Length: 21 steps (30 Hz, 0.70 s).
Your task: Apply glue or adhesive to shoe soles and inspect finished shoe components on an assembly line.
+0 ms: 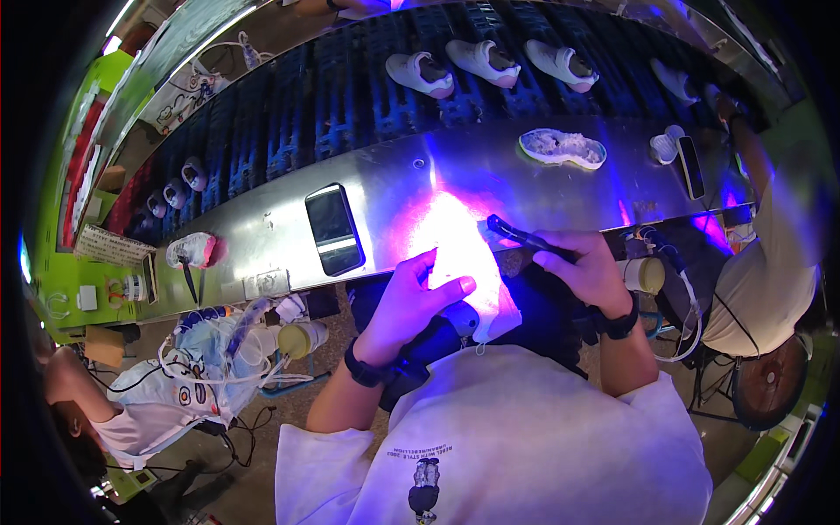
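The left hand (418,302) has its grip on a glaring white piece (464,267) at the near edge of the counter (258,210); the right hand (584,269) holds a tool (518,233) just beside it.

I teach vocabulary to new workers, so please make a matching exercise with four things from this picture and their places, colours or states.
Things:
1. Left hand
2. Right hand
3. Left wristband
4. Pale sole-shaped piece

Descriptions:
A. holding the dark tool
B. lying on the metal bench
C. gripping the brightly lit item
D. black

Pairs: 1-C; 2-A; 3-D; 4-B
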Motion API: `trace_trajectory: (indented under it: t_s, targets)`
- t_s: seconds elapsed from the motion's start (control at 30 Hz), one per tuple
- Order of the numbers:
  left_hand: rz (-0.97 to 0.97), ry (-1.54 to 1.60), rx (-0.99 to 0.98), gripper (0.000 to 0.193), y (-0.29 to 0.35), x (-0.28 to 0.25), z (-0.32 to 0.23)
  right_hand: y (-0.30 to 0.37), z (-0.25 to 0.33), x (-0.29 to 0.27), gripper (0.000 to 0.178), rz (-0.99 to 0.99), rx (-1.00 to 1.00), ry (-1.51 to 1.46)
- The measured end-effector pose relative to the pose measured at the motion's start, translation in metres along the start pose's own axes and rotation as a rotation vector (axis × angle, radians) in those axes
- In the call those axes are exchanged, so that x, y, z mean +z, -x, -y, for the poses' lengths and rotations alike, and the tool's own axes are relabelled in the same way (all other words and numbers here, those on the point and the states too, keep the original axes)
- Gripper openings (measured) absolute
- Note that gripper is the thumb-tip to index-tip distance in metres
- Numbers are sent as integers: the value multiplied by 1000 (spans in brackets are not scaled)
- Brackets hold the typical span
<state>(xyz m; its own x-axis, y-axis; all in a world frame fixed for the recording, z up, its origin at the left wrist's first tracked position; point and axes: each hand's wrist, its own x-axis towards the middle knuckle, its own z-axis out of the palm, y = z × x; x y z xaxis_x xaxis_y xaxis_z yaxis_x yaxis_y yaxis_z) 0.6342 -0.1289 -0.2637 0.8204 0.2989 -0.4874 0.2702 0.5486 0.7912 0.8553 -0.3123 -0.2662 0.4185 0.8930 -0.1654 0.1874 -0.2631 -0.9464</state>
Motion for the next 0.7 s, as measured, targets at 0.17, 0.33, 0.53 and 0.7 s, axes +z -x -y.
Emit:
trace_trajectory:
  t_s: [0.17,0.33,0.53,0.7]
  targets:
    - [-23,0,0,44,-3,1,5,2,-4,1,31,0,100,-47]
    - [-72,-22,94,33,-13,-2,8,15,-5,-12,33,96,20,-137]
    - [-51,55,-41,31,-11,9,-5,2,1,-12,33,5,75,13]
    - [-180,-181,100,43,-19,-2,1,10,-4,-27,32,144,106,-80]
